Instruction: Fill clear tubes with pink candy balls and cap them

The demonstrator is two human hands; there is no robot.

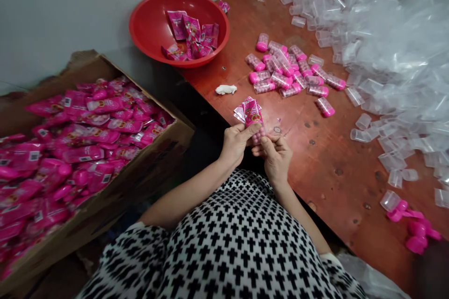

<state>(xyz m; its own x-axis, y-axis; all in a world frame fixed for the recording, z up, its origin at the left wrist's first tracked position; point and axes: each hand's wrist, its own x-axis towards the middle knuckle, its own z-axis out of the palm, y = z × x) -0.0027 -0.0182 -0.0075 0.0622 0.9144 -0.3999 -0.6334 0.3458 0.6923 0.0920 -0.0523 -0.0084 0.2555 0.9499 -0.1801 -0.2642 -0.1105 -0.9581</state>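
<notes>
My left hand (pixel 235 144) pinches a pink printed sachet (pixel 251 111) over the table's near edge, thumb on its front. Round pink candies (pixel 258 137) show just below it, apparently in a clear tube, though the fingers partly cover it. My right hand (pixel 278 156) is closed at the lower right end of this candy tube, its thumb against the candies. Behind the held sachet lie other sachets (pixel 240 112), silvery and pink. Beyond my hands, several clear tubes with pink caps (pixel 280 66) and pink candies inside lie in a loose group.
A red bowl (pixel 147 23) with pink sachets stands at the table's far left corner. To my left is a cardboard box (pixel 140 159) full of pink packs. Empty clear tubes (pixel 396 56) heap up on the right, and pink plastic parts (pixel 417 231) lie at the near right.
</notes>
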